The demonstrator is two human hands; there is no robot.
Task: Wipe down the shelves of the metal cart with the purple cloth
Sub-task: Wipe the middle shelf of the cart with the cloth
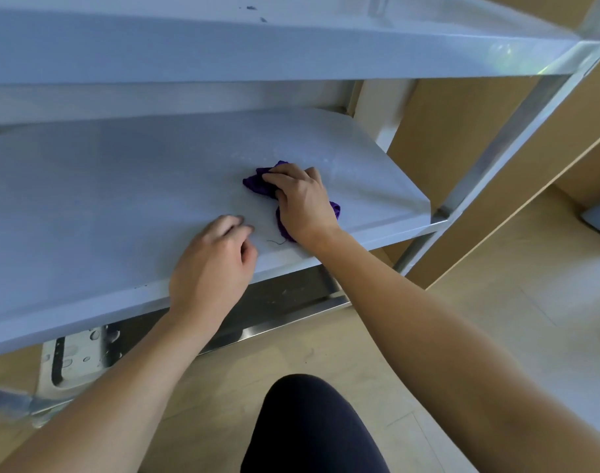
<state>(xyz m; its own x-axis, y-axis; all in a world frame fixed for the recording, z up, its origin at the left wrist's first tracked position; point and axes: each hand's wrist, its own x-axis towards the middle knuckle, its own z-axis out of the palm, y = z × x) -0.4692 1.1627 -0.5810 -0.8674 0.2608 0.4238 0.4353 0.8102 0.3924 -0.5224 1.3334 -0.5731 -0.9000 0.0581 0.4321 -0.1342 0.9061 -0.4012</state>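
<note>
Head view, my log from the remote desk.

1. Metal cart (496, 158): top shelf (189, 46) at 12 o'clock, middle shelf (104, 199) spanning 9 to 3 o'clock.
2. Purple cloth (257, 184): bunched on the middle shelf, toward its 3 o'clock end.
3. Right hand (300, 203): on top of the cloth, fingers curled over it, gripping it against the shelf.
4. Left hand (211, 264): at 7 o'clock of the cloth, near it but apart. Its fingers are loosely curled with nothing held, resting on the shelf near the front edge.
5. Dark-clad knee (312, 425): at 6 o'clock, above the pale wood floor (479, 336).
</note>
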